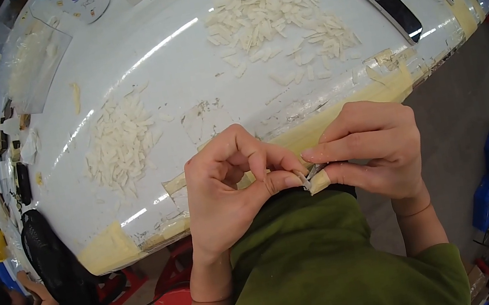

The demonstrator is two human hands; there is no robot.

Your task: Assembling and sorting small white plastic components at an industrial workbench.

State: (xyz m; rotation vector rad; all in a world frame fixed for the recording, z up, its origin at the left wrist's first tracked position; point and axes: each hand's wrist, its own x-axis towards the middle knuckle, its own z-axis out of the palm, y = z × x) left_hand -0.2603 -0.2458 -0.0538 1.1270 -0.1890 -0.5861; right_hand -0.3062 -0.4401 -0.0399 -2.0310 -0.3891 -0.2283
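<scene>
In front of my body, just off the table's near edge, both hands meet fingertip to fingertip. My left hand (231,190) is closed in a pinch, thumb against forefinger, at a small pale piece (306,182). From the other side my right hand (377,150) pinches at the same piece. Fingers cover most of it, so its exact kind cannot be made out. Yellowish tape (319,182) wraps the tip of my right thumb. Beyond the hands lie two piles of small flat off-white strips, one pile (120,144) at the left and a wider pile (264,20) at the far middle.
The white table (179,73) has yellow tape (105,248) along its near edge. A dark-screened phone (386,4) lies at the right. At the far left are a clear plastic tray (39,64) and a white tub (82,0). A red stool (175,300) stands below.
</scene>
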